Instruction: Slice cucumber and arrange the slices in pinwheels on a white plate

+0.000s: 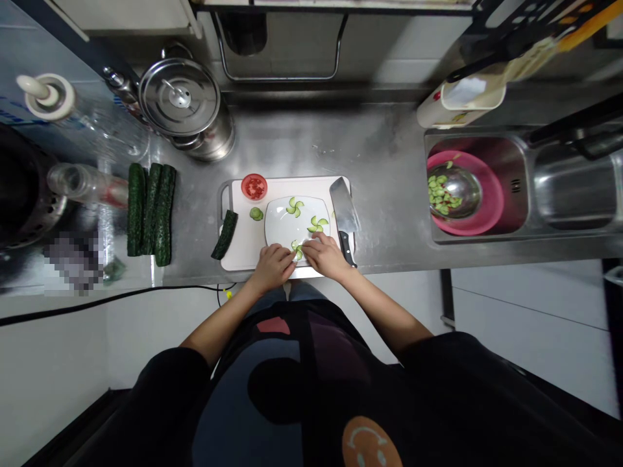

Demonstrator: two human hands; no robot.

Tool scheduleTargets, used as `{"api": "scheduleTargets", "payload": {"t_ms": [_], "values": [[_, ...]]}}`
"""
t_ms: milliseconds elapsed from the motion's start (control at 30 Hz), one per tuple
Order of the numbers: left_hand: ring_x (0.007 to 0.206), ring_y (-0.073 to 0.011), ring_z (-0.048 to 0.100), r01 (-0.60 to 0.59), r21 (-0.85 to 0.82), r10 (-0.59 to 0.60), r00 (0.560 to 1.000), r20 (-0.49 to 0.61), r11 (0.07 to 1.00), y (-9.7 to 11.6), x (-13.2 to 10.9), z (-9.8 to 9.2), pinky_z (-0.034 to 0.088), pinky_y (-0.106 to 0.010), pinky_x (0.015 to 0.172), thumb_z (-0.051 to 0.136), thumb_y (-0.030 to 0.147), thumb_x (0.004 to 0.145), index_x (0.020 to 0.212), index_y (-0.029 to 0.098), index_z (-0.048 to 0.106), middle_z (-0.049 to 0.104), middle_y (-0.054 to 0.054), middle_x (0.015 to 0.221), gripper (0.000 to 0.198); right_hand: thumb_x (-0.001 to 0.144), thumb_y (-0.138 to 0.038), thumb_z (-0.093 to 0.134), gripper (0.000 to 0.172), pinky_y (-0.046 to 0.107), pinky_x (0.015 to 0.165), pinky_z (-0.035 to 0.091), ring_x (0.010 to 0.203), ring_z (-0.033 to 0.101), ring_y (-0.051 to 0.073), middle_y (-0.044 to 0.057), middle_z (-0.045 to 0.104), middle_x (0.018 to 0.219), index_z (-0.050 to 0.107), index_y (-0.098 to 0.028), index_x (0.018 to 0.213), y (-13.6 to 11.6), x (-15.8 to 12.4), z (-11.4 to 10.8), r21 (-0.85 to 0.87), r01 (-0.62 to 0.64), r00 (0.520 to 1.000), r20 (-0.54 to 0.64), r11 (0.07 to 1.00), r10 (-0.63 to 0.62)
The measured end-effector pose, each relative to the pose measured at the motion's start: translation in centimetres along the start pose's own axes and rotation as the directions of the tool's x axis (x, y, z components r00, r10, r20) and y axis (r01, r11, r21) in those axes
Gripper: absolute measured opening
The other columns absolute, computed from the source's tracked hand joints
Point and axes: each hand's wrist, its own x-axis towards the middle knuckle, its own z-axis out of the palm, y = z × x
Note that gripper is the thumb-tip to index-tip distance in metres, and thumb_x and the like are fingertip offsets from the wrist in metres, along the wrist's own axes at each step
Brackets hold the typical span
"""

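Note:
A white square plate (287,224) rests on a pale cutting board (241,243) and carries pinwheel groups of thin cucumber slices (294,207). My left hand (271,266) and my right hand (325,255) meet at the plate's near edge, fingers pinched on the cucumber slices (297,250) there. A cut cucumber piece (224,235) lies at the board's left edge, with two loose slices (256,213) beside the plate. A cleaver (344,214) lies along the board's right side. A small red dish (254,187) sits at the board's far corner.
Three whole cucumbers (150,213) lie on the steel counter at the left, near bottles (87,185) and a lidded steel pot (187,107). The sink at the right holds a pink basin (479,201) with a steel bowl of cut vegetables (448,193).

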Motion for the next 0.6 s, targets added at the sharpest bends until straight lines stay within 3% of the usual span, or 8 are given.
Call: {"api": "scheduleTargets", "payload": {"t_ms": [367, 600], "values": [[0.096, -0.0217, 0.056, -0.027, -0.01, 0.027, 0.999, -0.041, 1.0, -0.19, -0.08, 0.04, 0.037, -0.039, 0.08, 0.053, 0.028, 0.092, 0.106, 0.021, 0.069, 0.07, -0.006, 0.092, 0.023, 0.097, -0.023, 0.043, 0.028, 0.039, 0.084, 0.036, 0.115, 0.045, 0.028, 0.01, 0.068, 0.11, 0.07, -0.019, 0.107, 0.0, -0.16, 0.08, 0.024, -0.011, 0.999, -0.032, 1.0, 0.012], [0.095, -0.0219, 0.057, 0.003, -0.035, -0.003, 1.0, -0.008, 0.999, -0.1, 0.01, -0.1, 0.038, -0.039, 0.08, 0.052, 0.028, 0.091, 0.106, 0.022, 0.069, 0.07, -0.007, 0.093, 0.023, 0.096, -0.023, 0.044, 0.028, 0.039, 0.085, 0.036, 0.116, 0.045, 0.028, 0.01, 0.068, 0.11, 0.07, -0.02, 0.107, -0.06, -0.26, -0.04, 0.025, -0.032, 0.999, -0.015, 0.999, 0.032]]}}
